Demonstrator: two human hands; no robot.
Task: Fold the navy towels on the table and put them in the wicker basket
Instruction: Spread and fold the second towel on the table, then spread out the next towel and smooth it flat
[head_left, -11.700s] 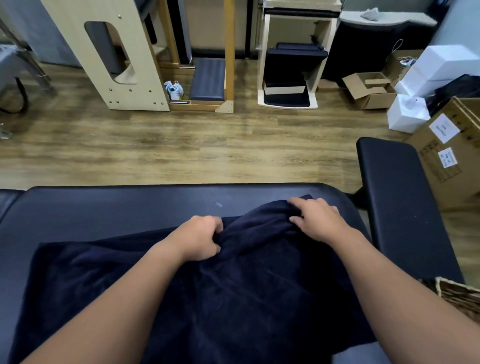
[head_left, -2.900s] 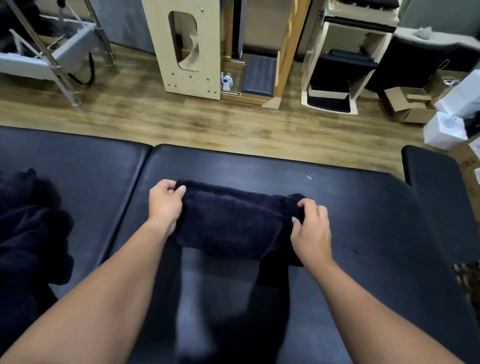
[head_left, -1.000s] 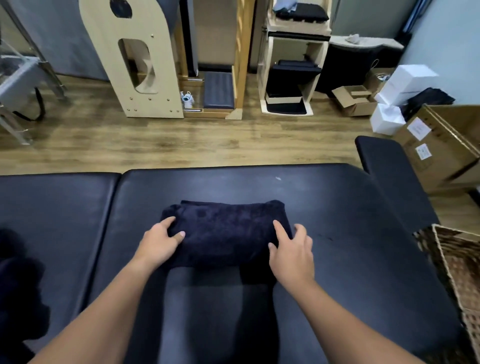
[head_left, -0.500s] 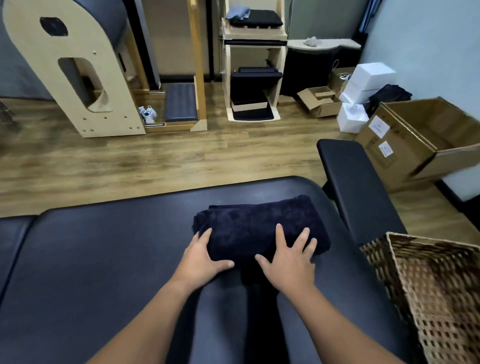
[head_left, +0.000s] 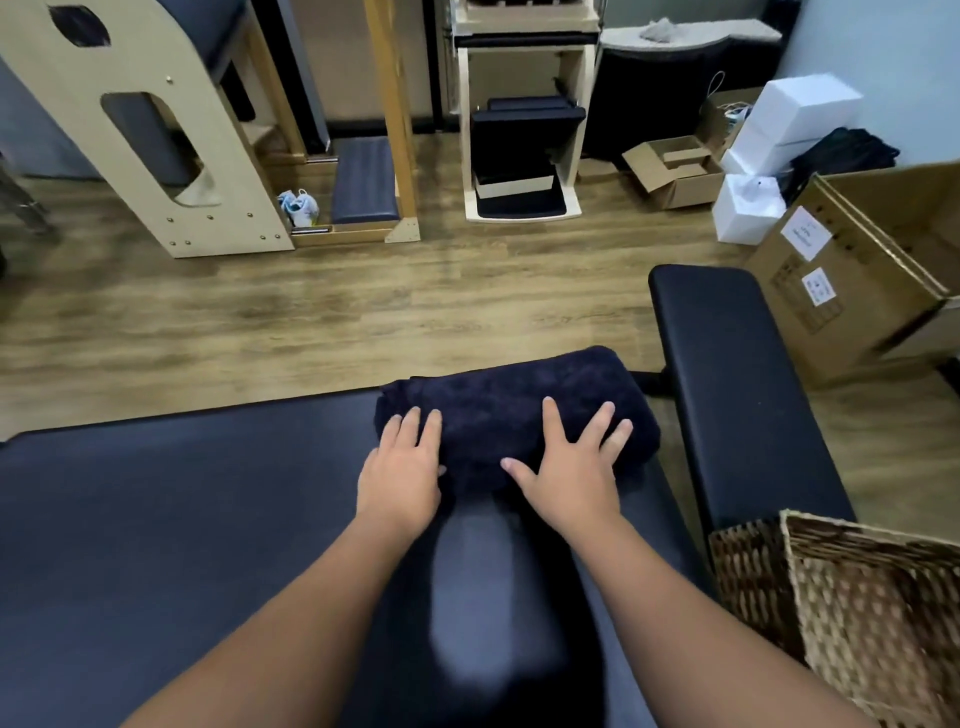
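A folded navy towel (head_left: 498, 405) is a thick bundle at the far right end of the black padded table (head_left: 182, 493), its far edge reaching past the table edge. My left hand (head_left: 402, 467) has its fingers over the towel's near left part. My right hand (head_left: 566, 467) has spread fingers on its near right part. Both thumbs sit at the towel's near edge, so both hands grip it. The wicker basket (head_left: 789, 551) stands at the lower right, beside the table, and its visible inside holds nothing.
A black padded bench (head_left: 727, 389) runs along the right, between the table and the basket. Cardboard boxes (head_left: 857, 280) and white boxes (head_left: 748, 208) stand on the wooden floor beyond it. Wooden exercise equipment (head_left: 156, 156) lines the far wall.
The towel went from spread out to a folded bundle. In the last second both hands shifted it right and toward the table's far edge, and the view turned right toward the basket.
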